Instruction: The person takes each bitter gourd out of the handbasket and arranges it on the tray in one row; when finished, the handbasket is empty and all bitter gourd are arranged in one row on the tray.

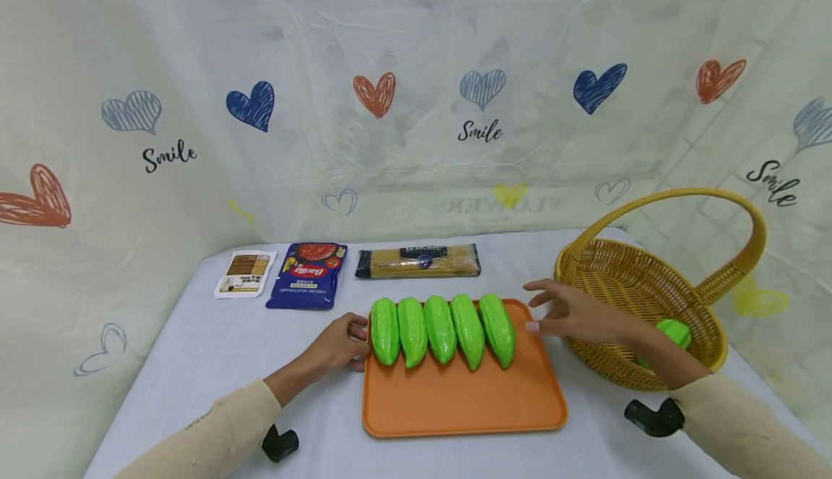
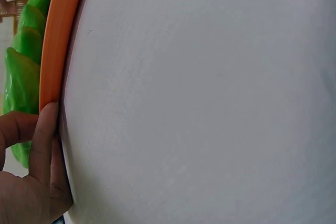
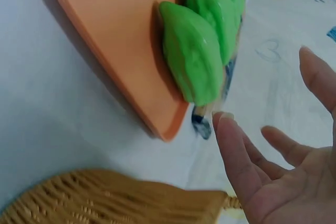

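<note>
Several glossy, bright green, ridged bitter melons (image 1: 440,331) lie side by side in a row across the far half of an orange tray (image 1: 464,407). With curled fingers my left hand (image 1: 341,345) grips the tray's left rim, beside the leftmost melon; the left wrist view shows fingertips (image 2: 49,109) against the rim. My right hand (image 1: 575,311) is off the tray's far right corner, between tray and basket. Its fingers are spread and hold nothing, as the right wrist view shows, with the rightmost melon (image 3: 191,53) nearest.
A wicker basket (image 1: 708,370) with a tall handle stands at the right, a green piece (image 1: 676,331) inside it. Along the back lie a spaghetti pack (image 1: 419,262), a blue Barilla pouch (image 1: 307,277) and a small white-and-brown packet (image 1: 245,274). A heart-print curtain (image 1: 416,161) hangs behind.
</note>
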Available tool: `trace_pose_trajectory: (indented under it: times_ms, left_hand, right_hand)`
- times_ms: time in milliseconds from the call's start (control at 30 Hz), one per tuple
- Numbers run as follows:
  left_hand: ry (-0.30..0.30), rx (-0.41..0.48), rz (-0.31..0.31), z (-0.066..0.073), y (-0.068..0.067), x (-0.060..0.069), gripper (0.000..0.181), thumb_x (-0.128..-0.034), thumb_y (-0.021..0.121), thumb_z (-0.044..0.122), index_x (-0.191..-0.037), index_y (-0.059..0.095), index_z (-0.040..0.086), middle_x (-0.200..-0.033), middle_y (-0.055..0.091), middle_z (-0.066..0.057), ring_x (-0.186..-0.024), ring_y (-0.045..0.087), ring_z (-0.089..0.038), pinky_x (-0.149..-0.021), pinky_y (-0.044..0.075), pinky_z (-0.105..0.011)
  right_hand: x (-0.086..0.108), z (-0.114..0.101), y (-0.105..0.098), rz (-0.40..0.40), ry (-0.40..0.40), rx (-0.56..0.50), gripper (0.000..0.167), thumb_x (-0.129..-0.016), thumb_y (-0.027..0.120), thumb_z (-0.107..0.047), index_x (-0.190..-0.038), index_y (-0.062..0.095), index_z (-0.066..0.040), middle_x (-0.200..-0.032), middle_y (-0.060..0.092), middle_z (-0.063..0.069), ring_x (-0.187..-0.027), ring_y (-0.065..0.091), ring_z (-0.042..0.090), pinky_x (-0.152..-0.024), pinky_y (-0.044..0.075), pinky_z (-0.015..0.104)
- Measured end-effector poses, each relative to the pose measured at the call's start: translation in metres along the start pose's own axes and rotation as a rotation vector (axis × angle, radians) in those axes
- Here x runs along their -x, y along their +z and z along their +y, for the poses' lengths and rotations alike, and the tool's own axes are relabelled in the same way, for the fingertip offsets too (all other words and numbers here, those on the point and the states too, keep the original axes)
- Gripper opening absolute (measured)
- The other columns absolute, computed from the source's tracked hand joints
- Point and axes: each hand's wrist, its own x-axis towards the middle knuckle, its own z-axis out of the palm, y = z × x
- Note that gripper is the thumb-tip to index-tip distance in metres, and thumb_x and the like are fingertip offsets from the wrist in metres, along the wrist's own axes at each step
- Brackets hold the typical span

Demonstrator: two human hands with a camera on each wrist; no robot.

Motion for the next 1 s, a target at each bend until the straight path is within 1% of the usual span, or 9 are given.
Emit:
trace_pose_trajectory:
  times_ms: [133,200,367,500,600,700,833,900,1000]
  left_hand:
    - [-0.005,-0.004,-0.002,0.000,-0.001,0.000,0.058,-0.0781,0.066,-0.005,-0.133,0.049,-0.005,-0.109,0.056,-0.017,-0.085,0.064,-0.021,-0.063,0.065,-0.036]
    - [-0.009,-0.008,-0.003,0.001,-0.001,0.000,0.058,-0.0787,0.067,-0.004,-0.134,0.049,-0.005,-0.109,0.056,-0.016,-0.085,0.064,-0.021,-0.063,0.065,-0.036]
    - [-0.014,-0.013,-0.006,0.001,-0.001,0.000,0.058,-0.0790,0.068,-0.003,-0.134,0.049,-0.005,-0.110,0.056,-0.016,-0.086,0.064,-0.022,-0.063,0.065,-0.035]
    - [-0.012,-0.015,-0.001,0.000,-0.001,0.000,0.058,-0.0785,0.067,-0.004,-0.134,0.049,-0.005,-0.109,0.056,-0.016,-0.086,0.064,-0.021,-0.063,0.065,-0.035]
    - [-0.008,-0.017,0.003,0.000,-0.001,0.000,0.058,-0.0784,0.067,-0.004,-0.133,0.049,-0.005,-0.109,0.057,-0.016,-0.085,0.064,-0.021,-0.062,0.065,-0.035]
    - [-0.005,-0.012,0.005,0.000,0.000,0.000,0.058,-0.0779,0.066,-0.005,-0.133,0.049,-0.006,-0.108,0.057,-0.016,-0.084,0.064,-0.021,-0.062,0.065,-0.035]
    - [-0.004,-0.011,0.003,0.000,0.000,-0.001,0.058,-0.0783,0.066,-0.005,-0.133,0.049,-0.006,-0.108,0.057,-0.016,-0.084,0.064,-0.020,-0.062,0.065,-0.035]
    - [-0.004,-0.011,0.001,0.000,-0.001,-0.001,0.057,-0.0787,0.066,-0.005,-0.134,0.049,-0.006,-0.109,0.057,-0.016,-0.084,0.064,-0.020,-0.062,0.065,-0.035]
    - [-0.002,-0.012,-0.002,0.000,-0.001,-0.001,0.057,-0.0789,0.066,-0.004,-0.134,0.049,-0.006,-0.109,0.057,-0.016,-0.085,0.064,-0.020,-0.062,0.065,-0.035]
  right_hand:
    - [0.012,0.006,-0.011,-0.013,-0.040,0.019,0.070,-0.092,0.071,-0.027,-0.149,0.037,-0.003,-0.135,0.054,0.027,-0.112,0.063,0.035,-0.080,0.061,0.032]
    - [0.018,0.009,-0.016,-0.026,-0.061,0.017,0.067,-0.094,0.070,-0.025,-0.149,0.037,-0.004,-0.133,0.054,0.025,-0.111,0.063,0.033,-0.081,0.061,0.030]
    - [0.031,0.018,-0.025,-0.075,-0.148,-0.006,0.060,-0.097,0.066,-0.018,-0.148,0.038,-0.002,-0.133,0.054,0.023,-0.105,0.065,0.019,-0.082,0.060,0.025]
    - [0.042,0.025,-0.036,-0.126,-0.192,-0.034,0.056,-0.099,0.061,-0.013,-0.148,0.038,0.000,-0.134,0.054,0.028,-0.109,0.064,0.012,-0.083,0.060,0.024]
    - [0.050,0.031,-0.046,-0.140,-0.161,-0.060,0.054,-0.100,0.058,-0.011,-0.149,0.038,0.002,-0.135,0.054,0.029,-0.114,0.063,0.009,-0.086,0.059,0.023]
    - [0.054,0.038,-0.058,-0.128,-0.109,-0.090,0.054,-0.101,0.055,-0.011,-0.150,0.036,0.002,-0.138,0.052,0.030,-0.114,0.064,0.008,-0.086,0.061,0.027]
    - [0.056,0.050,-0.074,-0.076,-0.035,-0.068,0.055,-0.101,0.055,-0.015,-0.150,0.036,0.000,-0.139,0.050,0.031,-0.106,0.065,0.008,-0.079,0.062,0.033]
    - [0.056,0.056,-0.081,-0.056,0.001,-0.038,0.056,-0.101,0.056,-0.018,-0.150,0.036,0.000,-0.138,0.050,0.030,-0.102,0.065,0.009,-0.074,0.061,0.033]
    - [0.055,0.067,-0.091,-0.070,0.055,0.002,0.059,-0.101,0.055,-0.022,-0.151,0.033,0.000,-0.141,0.048,0.031,-0.103,0.064,0.011,-0.073,0.061,0.033]
